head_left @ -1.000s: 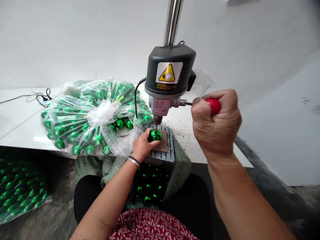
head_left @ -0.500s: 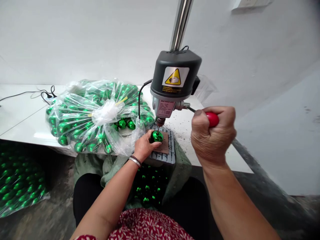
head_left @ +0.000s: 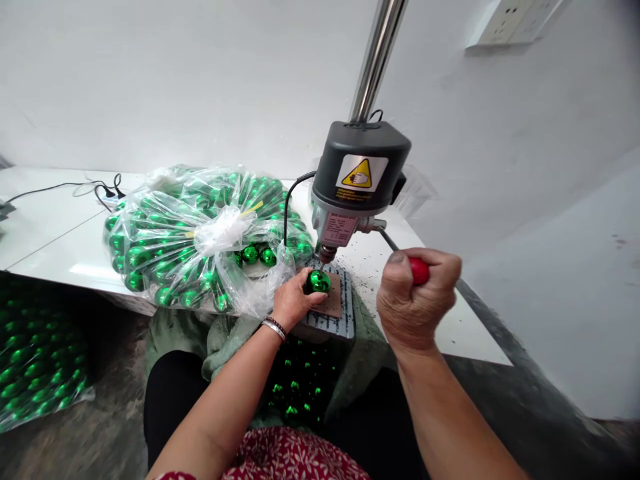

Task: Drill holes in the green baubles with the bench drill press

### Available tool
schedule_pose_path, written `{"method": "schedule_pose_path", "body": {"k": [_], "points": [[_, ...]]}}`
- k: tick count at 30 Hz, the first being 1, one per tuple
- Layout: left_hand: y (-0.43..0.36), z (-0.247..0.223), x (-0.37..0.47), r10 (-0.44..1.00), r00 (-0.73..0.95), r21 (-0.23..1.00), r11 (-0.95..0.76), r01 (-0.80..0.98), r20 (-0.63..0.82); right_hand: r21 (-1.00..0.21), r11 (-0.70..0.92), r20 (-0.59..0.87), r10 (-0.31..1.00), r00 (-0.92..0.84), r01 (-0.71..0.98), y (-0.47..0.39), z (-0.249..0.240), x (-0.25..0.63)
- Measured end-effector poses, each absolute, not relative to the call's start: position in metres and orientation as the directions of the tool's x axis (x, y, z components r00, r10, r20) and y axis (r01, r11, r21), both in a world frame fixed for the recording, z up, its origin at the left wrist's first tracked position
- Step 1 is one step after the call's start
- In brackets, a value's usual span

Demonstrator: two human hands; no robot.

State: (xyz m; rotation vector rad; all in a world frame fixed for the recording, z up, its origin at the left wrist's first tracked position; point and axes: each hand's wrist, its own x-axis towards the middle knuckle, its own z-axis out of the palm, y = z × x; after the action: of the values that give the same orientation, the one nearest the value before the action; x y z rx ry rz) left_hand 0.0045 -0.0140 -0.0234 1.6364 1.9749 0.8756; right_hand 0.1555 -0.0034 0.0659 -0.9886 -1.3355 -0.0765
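Observation:
Between thumb and fingers, my left hand (head_left: 293, 297) holds a shiny green bauble (head_left: 319, 283) on a small brown board (head_left: 334, 305). The board lies on the ridged metal base (head_left: 346, 323) of a bench drill press (head_left: 363, 167). Directly over the bauble is the drill chuck (head_left: 327, 254), its bit reaching down to the bauble's top; whether it has gone in I cannot tell. My right hand (head_left: 417, 300) is closed around the red knob (head_left: 419, 271) of the press's feed lever (head_left: 389, 240).
A tied clear plastic bag (head_left: 220, 230) full of green baubles covers the white table (head_left: 60, 253) to the left. Another bag of baubles (head_left: 40, 360) sits on the floor. More baubles (head_left: 295, 387) lie below the base, between my legs. Dark shavings litter the tabletop.
My right hand has moved down with the red knob, swinging the lever lower. The left hand keeps the bauble on the board. The whole view has shifted slightly.

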Motion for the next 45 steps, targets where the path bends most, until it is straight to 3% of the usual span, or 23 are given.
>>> {"method": "schedule_pose_path", "body": {"k": [4, 8, 11, 14, 17, 20, 23, 26, 28, 31, 33, 35, 42, 45], "points": [[-0.014, -0.023, 0.004, 0.973, -0.221, 0.71, 0.106, 0.697, 0.072, -0.543, 0.636, 0.836, 0.469, 0.284, 0.549, -0.005, 0.059, 0.156], [-0.013, -0.021, 0.005, 0.971, -0.228, 0.738, 0.103, 0.667, 0.071, -0.57, 0.64, 0.819, 0.493, 0.294, 0.514, 0.01, 0.101, 0.154], [-0.015, -0.018, 0.007, 0.964, -0.255, 0.792, 0.101, 0.603, 0.072, -0.704, 0.498, 0.68, 0.678, 0.279, 0.507, 0.027, 0.145, 0.153], [-0.028, -0.01, 0.004, 0.958, -0.271, 0.817, 0.083, 0.571, 0.092, -0.769, 0.379, 0.575, 0.761, 0.299, 0.514, 0.036, 0.17, 0.152], [-0.054, 0.005, -0.006, 0.984, -0.166, 0.789, 0.046, 0.613, 0.072, -0.766, 0.369, 0.578, 0.754, 0.312, 0.526, 0.037, 0.172, 0.152], [-0.081, 0.02, -0.022, 0.999, 0.022, 0.739, 0.006, 0.674, -0.029, -0.751, 0.376, 0.598, 0.735, 0.319, 0.543, 0.037, 0.166, 0.151], [-0.094, 0.031, -0.038, 0.987, 0.108, 0.691, 0.001, 0.723, -0.115, -0.753, 0.374, 0.599, 0.73, 0.329, 0.542, 0.038, 0.164, 0.15], [-0.084, 0.037, -0.056, 0.99, 0.068, 0.688, 0.036, 0.725, -0.124, -0.748, 0.397, 0.614, 0.718, 0.328, 0.532, 0.039, 0.163, 0.15], [-0.065, 0.037, -0.068, 0.998, -0.024, 0.646, 0.053, 0.762, -0.053, -0.747, 0.4, 0.615, 0.721, 0.321, 0.531, 0.038, 0.164, 0.151], [-0.023, 0.034, -0.086, 0.972, -0.218, 0.414, 0.166, 0.895, 0.082, -0.754, 0.383, 0.599, 0.734, 0.321, 0.533, 0.037, 0.164, 0.151], [0.005, 0.029, -0.095, 0.973, -0.229, 0.26, 0.212, 0.942, 0.038, -0.756, 0.376, 0.595, 0.737, 0.322, 0.535, 0.036, 0.165, 0.151], [0.027, 0.021, -0.099, 0.982, -0.187, 0.209, 0.184, 0.96, -0.007, -0.752, 0.374, 0.596, 0.738, 0.317, 0.542, 0.035, 0.165, 0.15], [0.035, 0.009, -0.1, 0.979, -0.205, 0.186, 0.201, 0.962, 0.003, -0.737, 0.416, 0.62, 0.73, 0.288, 0.533, 0.035, 0.163, 0.152], [0.008, 0.019, -0.101, 0.962, -0.265, 0.393, 0.221, 0.893, 0.06, -0.713, 0.435, 0.648, 0.709, 0.278, 0.55, 0.037, 0.162, 0.152]]}}
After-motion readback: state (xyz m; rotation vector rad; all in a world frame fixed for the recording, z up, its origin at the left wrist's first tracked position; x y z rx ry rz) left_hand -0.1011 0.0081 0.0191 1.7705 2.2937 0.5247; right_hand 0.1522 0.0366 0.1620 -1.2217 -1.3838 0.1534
